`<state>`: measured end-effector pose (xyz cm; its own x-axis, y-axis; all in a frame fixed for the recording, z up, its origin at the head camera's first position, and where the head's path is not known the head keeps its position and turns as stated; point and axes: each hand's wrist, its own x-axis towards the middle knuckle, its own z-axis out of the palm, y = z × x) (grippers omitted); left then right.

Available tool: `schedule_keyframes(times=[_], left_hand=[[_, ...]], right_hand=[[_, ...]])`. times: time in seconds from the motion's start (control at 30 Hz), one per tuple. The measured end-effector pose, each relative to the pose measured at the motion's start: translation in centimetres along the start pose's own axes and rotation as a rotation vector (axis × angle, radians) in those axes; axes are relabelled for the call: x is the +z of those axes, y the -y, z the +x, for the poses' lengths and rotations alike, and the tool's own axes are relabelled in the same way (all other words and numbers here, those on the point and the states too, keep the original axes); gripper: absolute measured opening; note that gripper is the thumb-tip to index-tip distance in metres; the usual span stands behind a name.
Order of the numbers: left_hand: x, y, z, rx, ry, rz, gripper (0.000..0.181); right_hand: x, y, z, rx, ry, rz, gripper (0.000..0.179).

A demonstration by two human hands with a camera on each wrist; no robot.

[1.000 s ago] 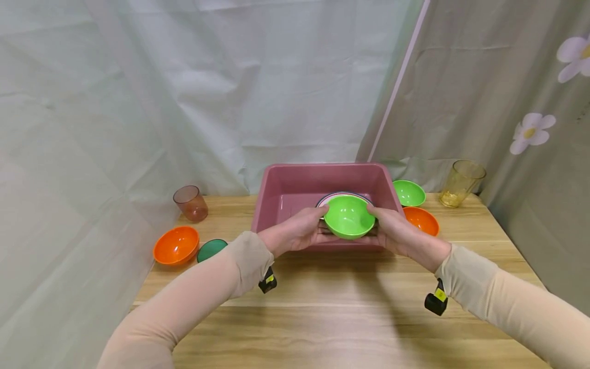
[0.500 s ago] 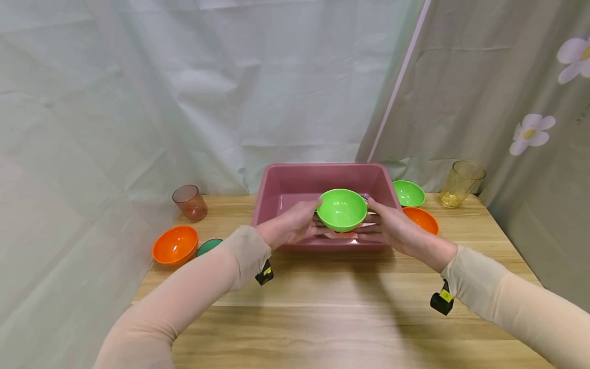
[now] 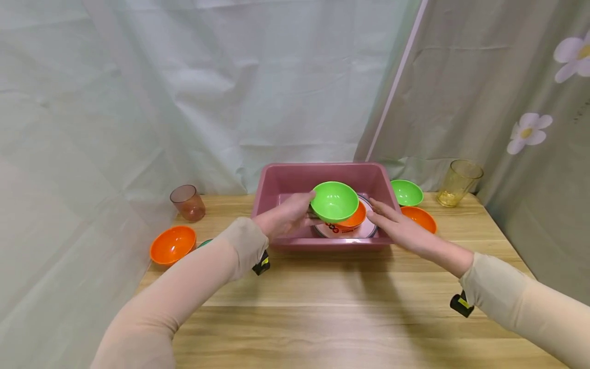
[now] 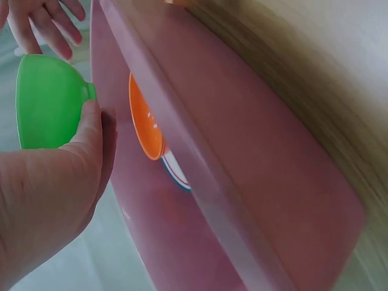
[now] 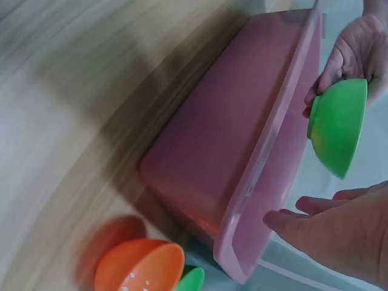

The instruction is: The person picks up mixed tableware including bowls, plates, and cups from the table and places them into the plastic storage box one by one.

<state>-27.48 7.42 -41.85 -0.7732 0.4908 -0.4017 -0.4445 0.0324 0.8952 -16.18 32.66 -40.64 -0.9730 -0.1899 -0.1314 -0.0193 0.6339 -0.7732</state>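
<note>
My left hand (image 3: 290,212) grips a light green bowl (image 3: 335,202) by its left side, thumb near the rim and fingers underneath. The bowl hangs above the pink basin (image 3: 275,187), as the left wrist view also shows. Apart from the bowl, my right hand (image 3: 401,228) reaches over the basin's right side with fingers extended and nothing in them. Inside the basin an orange bowl (image 3: 356,217) stands on a white plate (image 3: 334,231) with a dark rim. The green bowl covers part of both.
At the left stand a reddish clear cup (image 3: 188,203), an orange bowl (image 3: 172,245) and a dark green item (image 3: 205,242) mostly behind my sleeve. Right of the basin are a green bowl (image 3: 407,192), an orange bowl (image 3: 419,219) and a yellow glass (image 3: 459,183). A curtain hangs behind.
The green bowl has moved left and up. My right hand has let go of it and drawn away to the right, exposing the orange bowl and plate in the basin.
</note>
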Motion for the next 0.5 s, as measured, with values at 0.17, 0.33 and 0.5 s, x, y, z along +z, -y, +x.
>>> schedule_keyframes(times=[0.17,0.33,0.5], left_hand=[[-0.1,-0.6,0.7,-0.012,-0.021,0.037,0.051],[0.0,-1.1,1.3,-0.008,-0.014,0.103,0.051],[0.3,-1.5,2.1,-0.003,-0.010,0.170,0.050]], right_hand=[[0.0,-0.4,-0.7,-0.149,-0.023,-0.166,0.077],[0.3,-0.7,-1.2,-0.214,-0.079,-0.378,0.084],[0.4,-0.5,-2.0,-0.219,-0.092,-0.545,0.089]])
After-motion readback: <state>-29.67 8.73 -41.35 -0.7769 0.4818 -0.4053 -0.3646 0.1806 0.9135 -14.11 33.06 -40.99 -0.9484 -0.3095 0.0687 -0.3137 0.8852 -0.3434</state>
